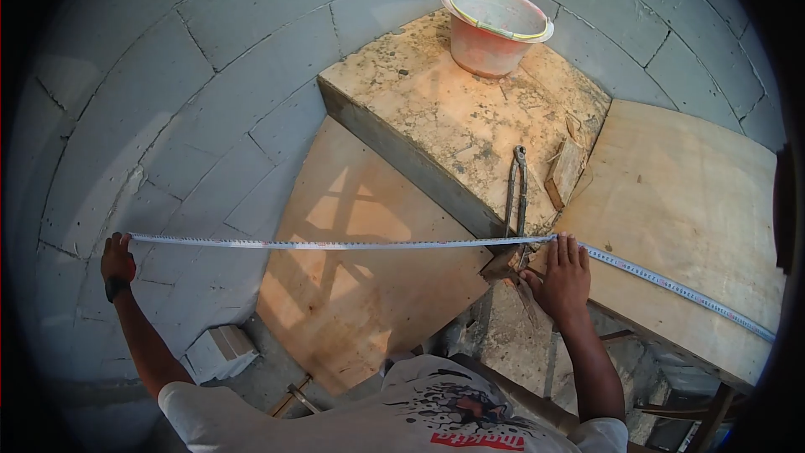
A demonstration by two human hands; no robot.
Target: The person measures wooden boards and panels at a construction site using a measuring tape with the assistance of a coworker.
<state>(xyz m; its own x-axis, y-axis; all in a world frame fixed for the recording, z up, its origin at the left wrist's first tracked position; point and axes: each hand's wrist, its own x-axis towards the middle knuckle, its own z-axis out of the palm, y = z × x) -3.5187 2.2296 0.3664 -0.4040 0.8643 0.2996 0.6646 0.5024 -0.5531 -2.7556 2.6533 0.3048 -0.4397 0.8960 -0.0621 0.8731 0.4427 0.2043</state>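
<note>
A white tape measure blade (352,245) stretches across the view, from the block wall at left over a lower plywood sheet (352,260) to the plywood at right. My left hand (119,260), arm reached far out, is closed on the blade's end close to the wall. My right hand (563,278) grips the blade near the corner of the right plywood sheet (671,193), with its fingers over the tape and its thumb below. Past that hand the blade runs on toward the right edge; its case is out of sight. Just above my right hand lie pincers (517,189) with dark handles.
A stained bucket (495,29) stands on a rough concrete landing (419,92) in the corner. A wood offcut (567,171) lies beside the pincers. Grey block walls (251,25) enclose the space. White blocks (221,352) sit low at left, and timber supports the right sheet.
</note>
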